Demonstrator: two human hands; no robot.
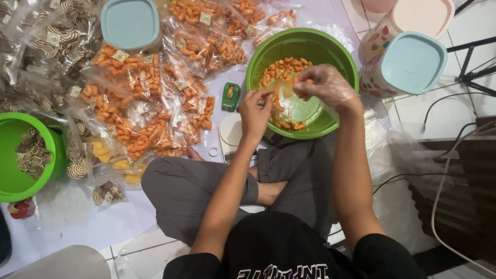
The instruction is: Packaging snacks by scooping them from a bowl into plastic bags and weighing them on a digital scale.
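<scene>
I sit cross-legged on the floor over a green bowl (338,54) holding orange snack pieces (284,68). My left hand (256,109) pinches the rim of a clear plastic bag (287,107) held open over the bowl, with a few orange pieces inside it. My right hand (324,85), inside a thin clear plastic glove, holds several orange pieces right above the bag's mouth.
Filled bags of orange snacks (139,103) lie piled on the left. Bags of striped brown biscuits (51,36) sit at the far left, next to a second green bowl (11,175). A small green stapler (230,96), a white scale (231,135), lidded tubs (411,62) and cables (444,170) surround me.
</scene>
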